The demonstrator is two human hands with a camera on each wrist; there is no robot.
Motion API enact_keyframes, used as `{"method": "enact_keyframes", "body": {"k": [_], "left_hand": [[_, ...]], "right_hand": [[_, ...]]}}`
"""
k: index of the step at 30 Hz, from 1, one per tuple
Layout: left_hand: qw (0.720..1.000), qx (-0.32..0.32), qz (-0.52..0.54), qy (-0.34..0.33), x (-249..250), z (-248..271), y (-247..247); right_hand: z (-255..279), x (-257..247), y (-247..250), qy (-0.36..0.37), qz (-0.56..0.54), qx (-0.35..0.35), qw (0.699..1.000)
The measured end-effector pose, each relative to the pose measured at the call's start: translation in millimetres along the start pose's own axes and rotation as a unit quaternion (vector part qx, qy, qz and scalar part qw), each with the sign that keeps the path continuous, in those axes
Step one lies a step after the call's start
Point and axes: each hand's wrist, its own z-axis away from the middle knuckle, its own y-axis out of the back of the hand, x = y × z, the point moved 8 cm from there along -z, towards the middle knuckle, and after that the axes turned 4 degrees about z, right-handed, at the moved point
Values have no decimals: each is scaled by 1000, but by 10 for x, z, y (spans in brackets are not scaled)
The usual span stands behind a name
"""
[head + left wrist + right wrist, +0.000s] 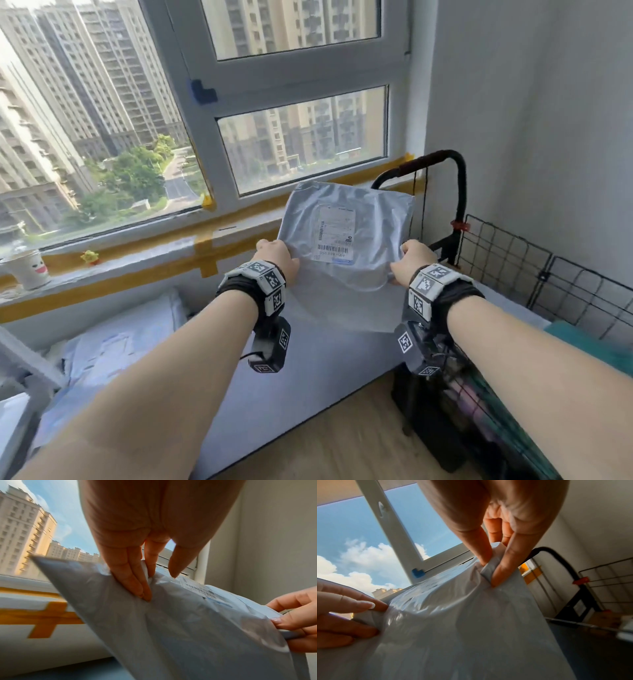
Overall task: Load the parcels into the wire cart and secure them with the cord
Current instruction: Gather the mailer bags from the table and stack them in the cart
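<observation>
A grey plastic mailer parcel [346,240] with a white shipping label [336,233] hangs in the air in front of the window. My left hand [277,255] pinches its left edge, fingers pressed into the plastic [137,586]. My right hand [412,260] pinches a fold of its right edge [491,569]. The black wire cart [513,267] stands to the right against the wall, its curved black handle [455,171] just behind the parcel. A thin black cord [424,202] hangs from the handle. A teal item [589,346] lies inside the cart.
A grey-sheeted bed [308,363] lies below the parcel, with a pillow [113,339] at the left. The window sill [137,253], edged with yellow tape, carries a white cup [29,269] and a small yellow toy [89,257]. Wooden floor [342,442] shows beside the cart.
</observation>
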Motion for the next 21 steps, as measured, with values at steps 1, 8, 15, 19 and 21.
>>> {"method": "enact_keyframes", "body": {"k": [1, 8, 15, 19, 21], "left_hand": [[1000, -3, 4, -7, 195, -33, -78], [996, -43, 15, -75, 1684, -175, -693], [985, -85, 3, -147, 2823, -313, -1294], [980, -120, 13, -156, 3231, -409, -1627], [976, -129, 2, -175, 3420, -450, -1784]], "right_hand": [[-75, 151, 117, -9, -4, 4, 1000], [-559, 1339, 991, -69, -9, 61, 996], [-844, 2459, 1470, -135, -47, 103, 984], [-1050, 3058, 1493, -176, -86, 108, 975], [-1048, 3239, 1523, -200, -86, 118, 969]]}}
